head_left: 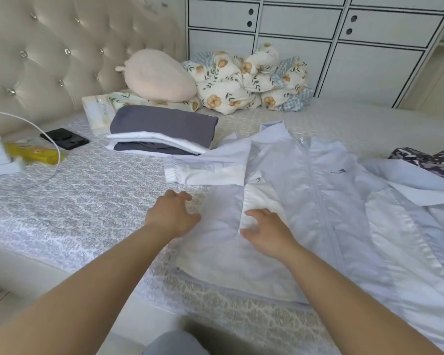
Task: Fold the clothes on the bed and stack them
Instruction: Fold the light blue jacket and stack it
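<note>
A person's two bare hands worked a pale blue, thin, shiny zip-front jacket (305, 190) spread face-up across the grey-and-white patterned bed cover (69, 201) — the fold appeared only just under way. One sleeve already lay tucked across the chest. The left hand (173, 216) rested at the jacket's near side edge, fingers loosely curled on the fabric; whether it pinched the cloth could not be told. The right hand (267, 234) pressed spread, relaxed fingers on the white lining at the same side panel.

The next move, by the look of it, called for turning that side in towards the zip, then the far sleeve.

Behind, a stack of folded grey and white clothes (162, 134) waited near a dark patterned garment (431, 162) at the right edge.

A small dark logo on the chest was unreadable; a white packet (98, 116) by the stack bore letters resembling "Face".
</note>
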